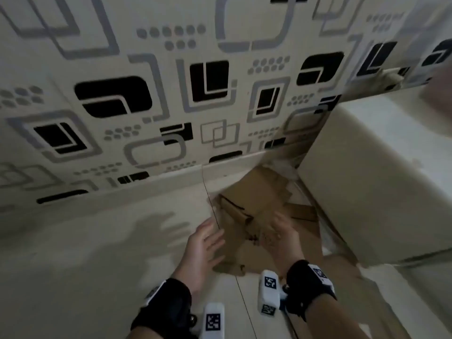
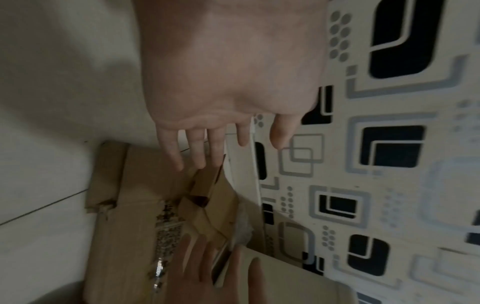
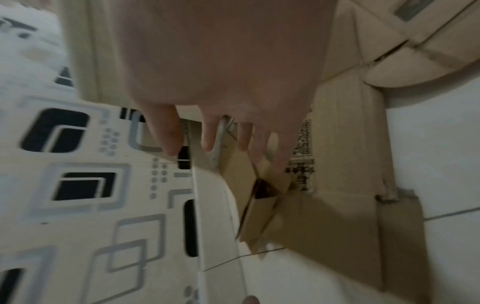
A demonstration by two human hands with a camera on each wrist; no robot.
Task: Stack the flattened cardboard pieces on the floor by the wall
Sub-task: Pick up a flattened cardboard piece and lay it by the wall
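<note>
Several flattened brown cardboard pieces [image 1: 254, 204] lie piled on the pale tiled floor against the patterned wall [image 1: 146, 94]. The top piece [image 2: 135, 216] carries a printed label [image 3: 302, 144]. My left hand [image 1: 205, 243] hovers with fingers spread at the pile's left edge, holding nothing; its fingers [image 2: 197, 148] are straight in the left wrist view. My right hand [image 1: 278, 236] is above the pile's middle, fingers [image 3: 207, 133] extended and apart, gripping nothing. Whether either hand touches the cardboard I cannot tell.
A large cream-coloured unit [image 1: 367, 179] stands right of the pile, hemming it into the corner. A skirting board [image 1: 171, 177] runs along the wall's foot. Bare tiled floor [image 1: 97, 253] stretches left of the pile.
</note>
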